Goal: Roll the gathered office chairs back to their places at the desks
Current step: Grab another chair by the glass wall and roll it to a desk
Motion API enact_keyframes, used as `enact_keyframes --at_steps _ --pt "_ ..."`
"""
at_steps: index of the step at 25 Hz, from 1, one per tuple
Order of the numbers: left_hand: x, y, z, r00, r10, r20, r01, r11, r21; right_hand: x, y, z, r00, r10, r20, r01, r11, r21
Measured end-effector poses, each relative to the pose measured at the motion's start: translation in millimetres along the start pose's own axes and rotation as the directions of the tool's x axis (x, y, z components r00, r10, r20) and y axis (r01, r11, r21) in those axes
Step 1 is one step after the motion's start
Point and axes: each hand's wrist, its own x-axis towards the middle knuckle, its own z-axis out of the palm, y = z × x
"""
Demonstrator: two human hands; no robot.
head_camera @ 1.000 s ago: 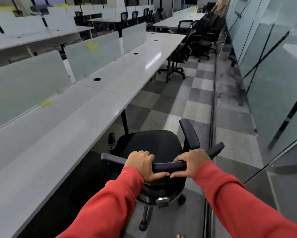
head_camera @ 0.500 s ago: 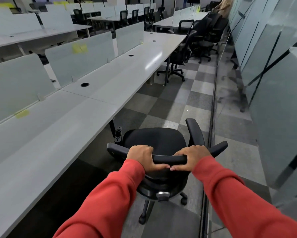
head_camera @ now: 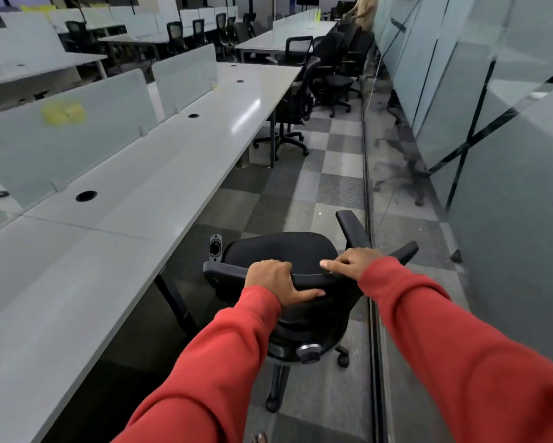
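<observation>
While both hands hold the top rail [head_camera: 307, 278] of its backrest, the black office chair [head_camera: 281, 251] stands in the aisle just off the long desk [head_camera: 160, 174], its seat facing onward along the desk's edge and one dark desk leg [head_camera: 173, 298] just beside it. The left hand [head_camera: 270, 281], nearer the desk, grips the rail with its fingers curled over the far side and its thumb stretched along the near face. The right hand [head_camera: 353, 263], on the side away from the desk, curls over the rail too, with its thumb laid flat on top.

In the last second the chair has rolled farther along the desk. The cable hole [head_camera: 86, 196] in the desktop now sits closer, and the right thumb has shifted from the rail's near face onto its top. This looks like travel rather than parking, since the seat is not yet turned in under the desk.

At the desk's far end another chair [head_camera: 292, 113] already stands, and beyond that end a cluster of chairs [head_camera: 339, 68] is gathered, so most of the job probably remains. Across the aisle from the desk runs a glass wall [head_camera: 492, 155].
</observation>
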Motion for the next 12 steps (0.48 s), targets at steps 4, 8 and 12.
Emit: enact_keyframes --at_steps 4,8,12 --pt "71.0 -10.5 2.4 0.997 0.045 0.057 -0.046 0.999 0.01 60.3 20.1 -6.1 0.992 0.073 -0.099 -0.083 0.992 -0.097" --pt "135.9 -25.5 6.5 0.994 0.068 0.086 -0.069 0.998 0.014 106.2 33.0 -23.9 0.971 0.113 -0.213 -0.141 0.983 -0.121" --pt "198.1 -28.9 14.8 0.995 0.074 0.07 -0.077 0.997 0.032 159.4 55.7 -41.5 0.961 0.134 -0.241 -0.171 0.976 -0.139"
